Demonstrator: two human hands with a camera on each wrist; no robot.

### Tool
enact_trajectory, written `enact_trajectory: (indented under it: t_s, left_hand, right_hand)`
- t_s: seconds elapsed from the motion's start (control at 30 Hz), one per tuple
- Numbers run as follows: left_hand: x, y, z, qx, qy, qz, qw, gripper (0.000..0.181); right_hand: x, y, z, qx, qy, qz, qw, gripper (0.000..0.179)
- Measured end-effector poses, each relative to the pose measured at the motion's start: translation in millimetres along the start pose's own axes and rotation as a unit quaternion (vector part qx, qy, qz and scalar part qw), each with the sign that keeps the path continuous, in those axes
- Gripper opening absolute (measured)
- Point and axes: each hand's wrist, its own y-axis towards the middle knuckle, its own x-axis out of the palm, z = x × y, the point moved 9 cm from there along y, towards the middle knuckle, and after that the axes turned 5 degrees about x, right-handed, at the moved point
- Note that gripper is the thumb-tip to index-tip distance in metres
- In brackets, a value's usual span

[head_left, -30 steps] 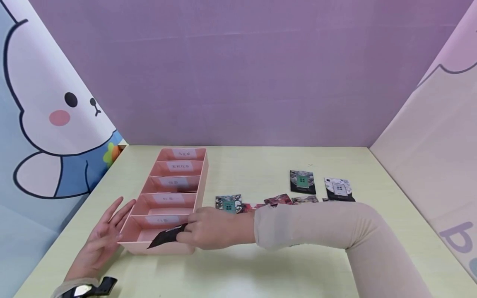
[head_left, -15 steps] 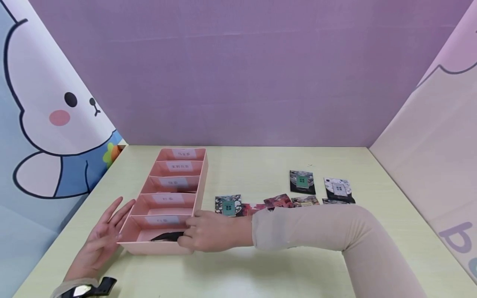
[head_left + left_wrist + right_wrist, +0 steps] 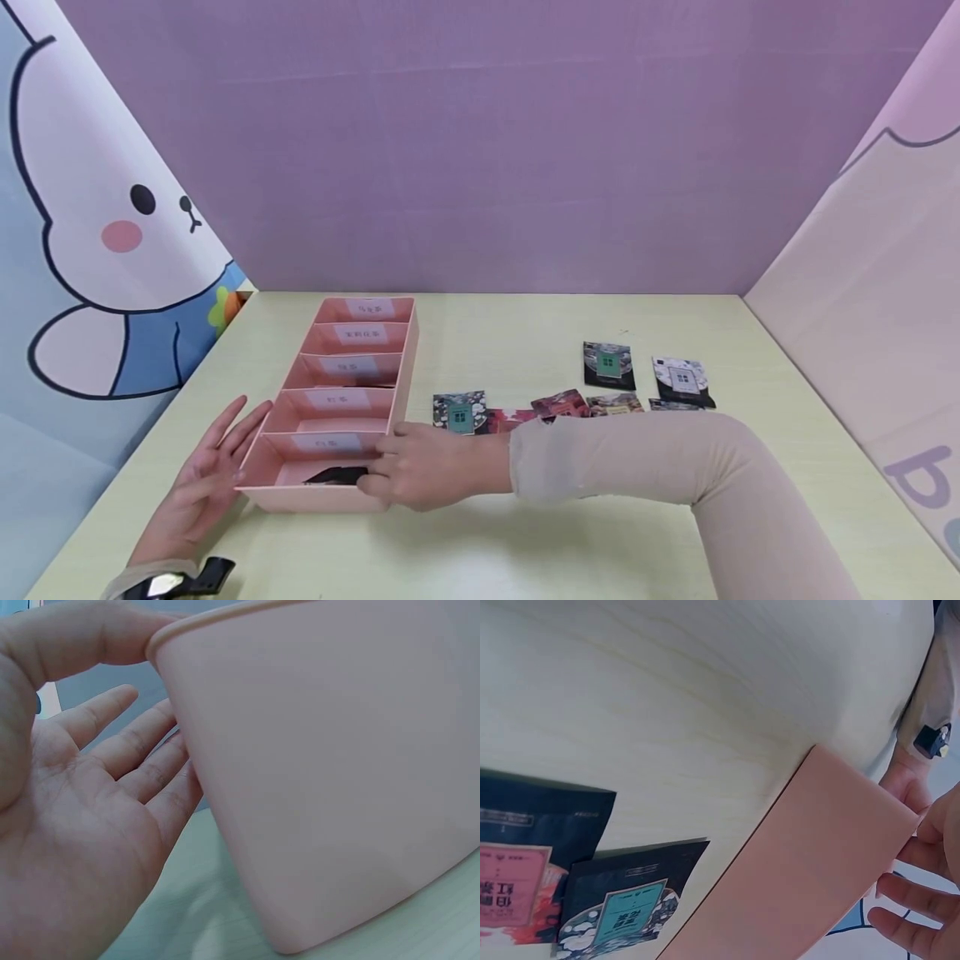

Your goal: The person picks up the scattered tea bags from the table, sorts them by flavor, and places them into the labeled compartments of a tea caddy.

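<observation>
A pink divided box (image 3: 315, 500) with paper-labelled compartments stands at the left of the table. My left hand (image 3: 201, 483) is at its near left corner; in the left wrist view the thumb touches the rim and the fairly straight fingers lie against the outside wall. My right hand (image 3: 423, 467) reaches over the near right side of the box. A black tea sachet (image 3: 336, 476) lies low in the nearest compartment, one end reaching my right fingers. Separated fingers (image 3: 922, 900) show above the rim in the right wrist view, with no sachet visible among them.
Right of the box lie a patterned sachet with a green label (image 3: 460, 413), red sachets (image 3: 562, 404) and a yellowish one (image 3: 615, 404). Farther right are a black-and-green sachet (image 3: 609, 365) and a white-and-black one (image 3: 682, 381). My right sleeve covers part of the row.
The black sachet, held tilted over the front rim a second ago, has gone down into the nearest compartment. My right hand has lowered slightly. The left hand and the box have not moved.
</observation>
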Motion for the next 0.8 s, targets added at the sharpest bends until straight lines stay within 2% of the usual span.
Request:
enact_trajectory:
  t_s: [0.47, 0.8]
  left_hand:
    - [-2.2, -0.6, 0.6, -0.004, 0.014, 0.009, 0.9998, 0.086]
    - [-2.6, -0.6, -0.1, -0.001, 0.013, 0.006, 0.9999, 0.087]
  right_hand:
    - [0.3, -19.8, 9.2, -0.003, -0.008, -0.035, 0.9993, 0.041]
    - [15.3, -39.6, 23.0, 0.026, -0.044, -0.067, 0.9964, 0.047]
